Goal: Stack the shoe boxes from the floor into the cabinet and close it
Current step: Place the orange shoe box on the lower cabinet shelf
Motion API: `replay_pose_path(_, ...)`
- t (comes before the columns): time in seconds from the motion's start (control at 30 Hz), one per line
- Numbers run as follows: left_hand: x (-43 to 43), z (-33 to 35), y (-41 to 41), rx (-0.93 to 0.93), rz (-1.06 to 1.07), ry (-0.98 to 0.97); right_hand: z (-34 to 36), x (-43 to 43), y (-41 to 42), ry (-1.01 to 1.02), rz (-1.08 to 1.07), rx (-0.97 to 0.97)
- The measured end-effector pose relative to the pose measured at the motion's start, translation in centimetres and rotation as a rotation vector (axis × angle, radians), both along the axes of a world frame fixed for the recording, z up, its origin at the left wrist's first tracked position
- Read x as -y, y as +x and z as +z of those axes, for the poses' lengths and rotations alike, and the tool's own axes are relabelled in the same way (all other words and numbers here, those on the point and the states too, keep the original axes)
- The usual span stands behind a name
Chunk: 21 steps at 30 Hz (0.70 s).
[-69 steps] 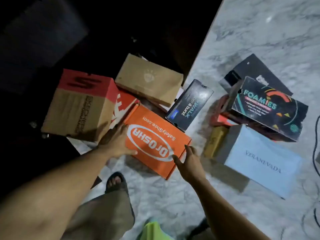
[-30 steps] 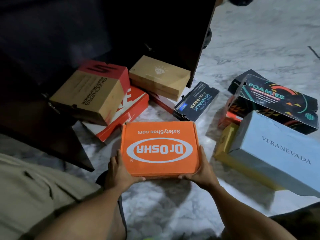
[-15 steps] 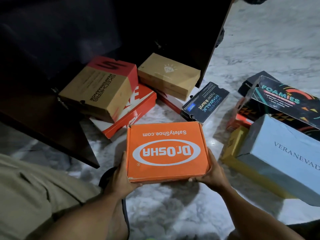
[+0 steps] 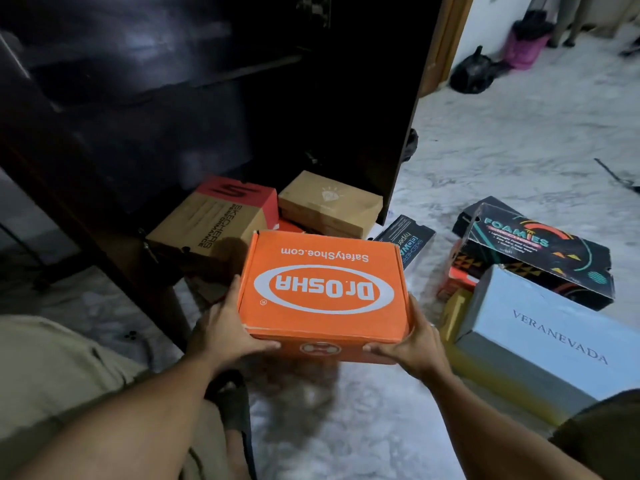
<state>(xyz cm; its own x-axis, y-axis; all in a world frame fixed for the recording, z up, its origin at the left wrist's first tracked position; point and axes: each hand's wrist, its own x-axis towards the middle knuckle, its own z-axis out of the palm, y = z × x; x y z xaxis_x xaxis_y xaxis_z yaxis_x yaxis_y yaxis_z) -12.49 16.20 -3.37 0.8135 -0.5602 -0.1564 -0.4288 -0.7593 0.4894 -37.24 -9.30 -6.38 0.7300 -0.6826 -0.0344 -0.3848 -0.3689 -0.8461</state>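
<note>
Spotted one orange cardboard box (image 4: 323, 289) clamped between left grip (image 4: 221, 327) and right grip (image 4: 412, 341), thumbs across its near face, held above the marble floor (image 4: 485, 133) before the dark cabinet (image 4: 207, 98). Read upside down on the lid: "Dr.OSHA" in a white oval, "SafetyShoe.com". Counted two behind: brown-and-red "SKECHERS PERFORMANCE" box (image 4: 211, 220), plain tan box (image 4: 329, 202). Counted three on the right: dark "hyper" box (image 4: 408, 242), glossy black "FOAMIES" box (image 4: 540, 258), pale blue "VERANEVADA" box (image 4: 554, 337).

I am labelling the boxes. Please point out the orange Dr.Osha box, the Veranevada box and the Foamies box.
orange Dr.Osha box (image 4: 323, 289): head view, white logo on lid.
Veranevada box (image 4: 554, 329): head view, pale blue lid.
Foamies box (image 4: 543, 258): head view, dark printed lid.
</note>
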Motion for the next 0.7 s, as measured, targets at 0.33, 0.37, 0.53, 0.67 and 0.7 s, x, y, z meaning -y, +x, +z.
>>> replay_pose_path(0.33, 2.9, 10.6, 1.9, 0.125, 0.069, -0.235, 15.3, 3.8, 5.3, -0.265, 0.060, 0.019)
replay_pose_path(0.37, 3.1, 11.1, 2.4, 0.109, 0.091, -0.243, 16.7, 4.3, 6.5, -0.277, 0.073, 0.011)
replay_pose_path(0.53, 5.2, 12.2, 6.6, -0.038, 0.193, -0.462, 21.6, 7.3, 13.3, -0.283, 0.133, 0.018)
replay_pose_path(0.67, 8.1, 12.2, 10.7, -0.014, 0.287, -0.542, 22.4, 10.4, 19.5, -0.227, 0.162, 0.002)
replay_pose_path(0.7, 8.9, 12.5, 11.6, -0.019, 0.302, -0.549, 22.0, 11.3, 21.1, -0.215, 0.166, -0.003)
